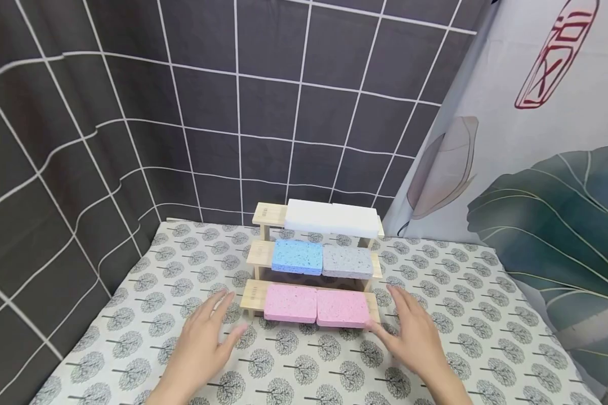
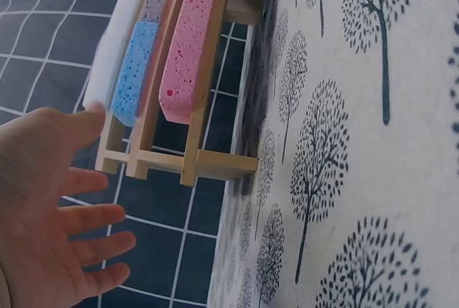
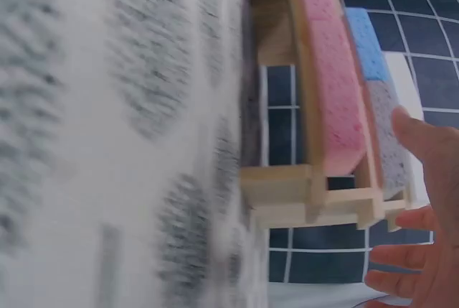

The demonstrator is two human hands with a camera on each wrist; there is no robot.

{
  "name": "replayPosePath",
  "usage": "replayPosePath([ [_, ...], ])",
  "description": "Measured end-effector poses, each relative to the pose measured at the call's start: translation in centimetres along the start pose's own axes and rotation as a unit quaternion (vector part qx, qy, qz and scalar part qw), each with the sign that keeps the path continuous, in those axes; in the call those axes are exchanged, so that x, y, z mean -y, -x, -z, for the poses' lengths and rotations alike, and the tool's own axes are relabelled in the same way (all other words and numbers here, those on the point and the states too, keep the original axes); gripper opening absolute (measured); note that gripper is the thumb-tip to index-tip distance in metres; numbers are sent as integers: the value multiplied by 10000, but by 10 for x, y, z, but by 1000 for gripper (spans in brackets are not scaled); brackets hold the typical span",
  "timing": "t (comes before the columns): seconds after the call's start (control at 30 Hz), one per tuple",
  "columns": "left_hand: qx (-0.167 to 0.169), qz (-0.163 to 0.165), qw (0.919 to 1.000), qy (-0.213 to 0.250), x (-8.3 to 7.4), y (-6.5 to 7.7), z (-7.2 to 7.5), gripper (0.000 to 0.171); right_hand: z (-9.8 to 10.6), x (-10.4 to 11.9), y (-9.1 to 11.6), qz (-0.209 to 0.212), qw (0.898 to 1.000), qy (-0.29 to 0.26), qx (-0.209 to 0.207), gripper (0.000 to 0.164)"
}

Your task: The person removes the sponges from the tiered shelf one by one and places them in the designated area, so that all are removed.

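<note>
A three-step wooden stand (image 1: 253, 295) holds sponges on each of its levels. Two pink sponges, a left one (image 1: 290, 303) and a right one (image 1: 342, 308), lie side by side on the lowest step. Above them sit a blue sponge (image 1: 297, 257) and a grey sponge (image 1: 347, 261). Two white blocks (image 1: 311, 215) rest on the top step. My left hand (image 1: 200, 340) hovers off the stand's left end, fingers spread and holding nothing. On the other side, my right hand (image 1: 414, 337) is also spread, its thumb tip overlapping the right pink sponge's corner in the head view.
The table is covered with a cloth (image 1: 304, 371) printed with grey trees. Behind the stand hangs a dark curtain (image 1: 268, 107) with a white grid. To the right hangs a pale curtain (image 1: 517, 185) with large leaves and a red seal print.
</note>
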State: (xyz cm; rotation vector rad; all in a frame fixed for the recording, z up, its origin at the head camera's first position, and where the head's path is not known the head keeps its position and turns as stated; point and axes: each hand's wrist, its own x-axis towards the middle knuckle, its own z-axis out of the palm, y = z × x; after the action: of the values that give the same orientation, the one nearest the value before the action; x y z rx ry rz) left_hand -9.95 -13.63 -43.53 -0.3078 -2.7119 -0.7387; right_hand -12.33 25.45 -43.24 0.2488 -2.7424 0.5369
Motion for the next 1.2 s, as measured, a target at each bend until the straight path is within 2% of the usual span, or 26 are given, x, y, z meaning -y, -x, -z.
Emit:
replayPosePath([
  [0.17, -153, 254, 9990, 337, 0, -2, 0, 63, 8, -2, -14, 37, 9995, -280, -133, 87],
  [0.33, -172, 288, 9980, 532, 1, -2, -2, 60, 14, 0, -26, -19, 9992, -400, -28, 84],
  [0.5, -136, 330, 9965, 754, 3, -3, -6, 56, 18, 0, -39, 82, 9983, -555, -134, 81],
  [0.73, 11, 534, 9940, 956, 4, -6, -9, 53, 21, -3, -56, 252, 9964, -761, -276, 79],
  [1.2, 266, 1021, 9854, 1339, 12, -12, -21, 52, 21, -9, -86, 40, 9969, -771, -151, 79],
])
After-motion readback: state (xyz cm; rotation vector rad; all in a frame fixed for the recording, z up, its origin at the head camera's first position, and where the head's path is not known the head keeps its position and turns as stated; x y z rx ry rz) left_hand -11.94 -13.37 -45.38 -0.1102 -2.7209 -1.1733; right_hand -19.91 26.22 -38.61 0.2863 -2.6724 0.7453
